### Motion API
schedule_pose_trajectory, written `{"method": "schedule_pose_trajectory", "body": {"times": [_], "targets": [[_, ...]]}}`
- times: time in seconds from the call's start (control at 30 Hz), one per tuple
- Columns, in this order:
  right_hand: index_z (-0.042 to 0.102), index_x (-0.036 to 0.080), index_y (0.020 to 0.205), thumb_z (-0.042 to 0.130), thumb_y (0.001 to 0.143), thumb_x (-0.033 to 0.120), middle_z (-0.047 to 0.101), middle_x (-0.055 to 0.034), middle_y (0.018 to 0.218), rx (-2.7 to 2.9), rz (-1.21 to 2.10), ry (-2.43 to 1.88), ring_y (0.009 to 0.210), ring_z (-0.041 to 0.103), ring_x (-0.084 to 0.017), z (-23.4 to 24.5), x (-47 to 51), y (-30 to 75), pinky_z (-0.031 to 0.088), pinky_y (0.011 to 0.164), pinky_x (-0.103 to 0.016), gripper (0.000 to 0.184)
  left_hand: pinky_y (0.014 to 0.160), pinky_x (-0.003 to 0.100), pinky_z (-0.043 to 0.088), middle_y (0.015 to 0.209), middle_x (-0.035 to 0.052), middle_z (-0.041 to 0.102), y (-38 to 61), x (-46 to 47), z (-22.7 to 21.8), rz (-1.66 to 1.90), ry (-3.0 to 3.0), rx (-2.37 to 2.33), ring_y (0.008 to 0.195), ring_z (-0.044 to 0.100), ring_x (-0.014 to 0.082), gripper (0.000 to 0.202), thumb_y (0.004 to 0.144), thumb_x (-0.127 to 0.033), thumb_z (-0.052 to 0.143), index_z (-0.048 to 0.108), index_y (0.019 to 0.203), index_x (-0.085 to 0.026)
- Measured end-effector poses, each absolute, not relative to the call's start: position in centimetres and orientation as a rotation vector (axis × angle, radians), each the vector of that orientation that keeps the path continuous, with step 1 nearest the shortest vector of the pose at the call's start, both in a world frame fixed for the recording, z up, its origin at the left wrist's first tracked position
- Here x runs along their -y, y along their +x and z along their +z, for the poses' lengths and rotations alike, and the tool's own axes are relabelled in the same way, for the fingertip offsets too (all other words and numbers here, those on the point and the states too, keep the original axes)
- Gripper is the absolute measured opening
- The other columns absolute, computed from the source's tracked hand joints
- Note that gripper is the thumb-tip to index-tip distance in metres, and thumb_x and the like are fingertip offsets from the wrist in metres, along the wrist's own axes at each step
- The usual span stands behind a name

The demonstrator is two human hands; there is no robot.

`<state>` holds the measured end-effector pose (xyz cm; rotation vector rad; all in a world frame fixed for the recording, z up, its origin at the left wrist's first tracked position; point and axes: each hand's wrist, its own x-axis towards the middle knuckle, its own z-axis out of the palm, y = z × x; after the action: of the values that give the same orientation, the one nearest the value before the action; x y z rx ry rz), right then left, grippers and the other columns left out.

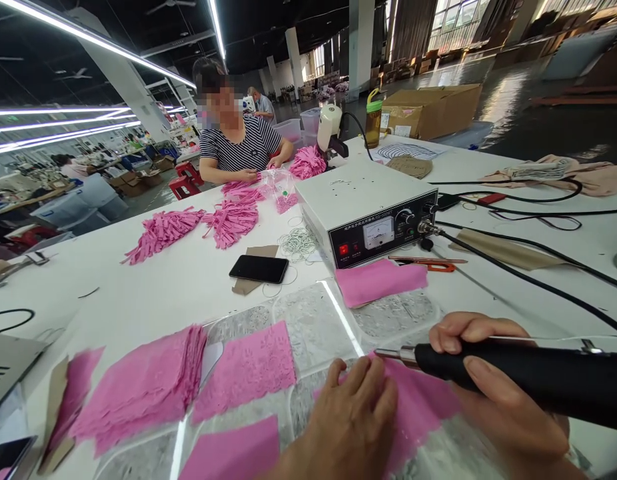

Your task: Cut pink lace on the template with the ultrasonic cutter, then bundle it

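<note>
A thin pink sheet of cloth (421, 403) lies on the near part of the white, flat bench (153, 287). The left hand (351, 403) is partly open, bent fingers pressing the cloth down. The right hand (513, 407) is wrapped around a long, round black tool (528, 373) with its thin metal tip by the cloth's edge. The cloth looks light and floppy, and may wrinkle or slip. Best press it flat near that edge. The tool looks stiff and heavier; hold its fat black part.

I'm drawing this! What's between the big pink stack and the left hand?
In the head view, mainly a lacy pink piece and, nearer the camera, a plainer pink piece.
</note>
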<state>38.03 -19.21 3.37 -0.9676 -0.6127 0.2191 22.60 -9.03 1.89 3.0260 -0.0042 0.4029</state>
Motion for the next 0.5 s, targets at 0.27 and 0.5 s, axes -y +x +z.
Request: {"method": "schedule_pose_trajectory", "body": {"times": [0.27, 0.5], "targets": [[0.064, 0.024, 0.086, 0.065, 0.075, 0.018, 0.055, -0.0032, 0.079, 0.552, 0.157, -0.906, 0.065, 0.047, -0.016, 3.38, 19.23, 38.30, 0.048, 0.060, -0.033, 0.012, 0.084, 0.042, 0.046, 0.128, 0.0155, 0.058, 22.64, 8.80, 1.37, 0.426, 3.045, 0.049, 0.114, 0.055, 0.0276, 0.030, 0.093, -0.018, 0.046, 0.053, 0.121, -0.011], [0.063, 0.025, 0.089, 0.064, 0.079, 0.022, 0.053, -0.0024, 0.082, 0.552, 0.214, -0.888, 0.067, 0.046, -0.016, 3.05, 19.34, 38.39, 0.047, 0.061, -0.033, 0.011, 0.081, 0.043, 0.047, 0.129, 0.0184, 0.058, 22.71, 8.66, 0.91, 0.474, 3.045, 0.074, 0.113, 0.057, 0.0292, 0.032, 0.093, -0.020, 0.045, 0.053, 0.122, -0.010]]}}
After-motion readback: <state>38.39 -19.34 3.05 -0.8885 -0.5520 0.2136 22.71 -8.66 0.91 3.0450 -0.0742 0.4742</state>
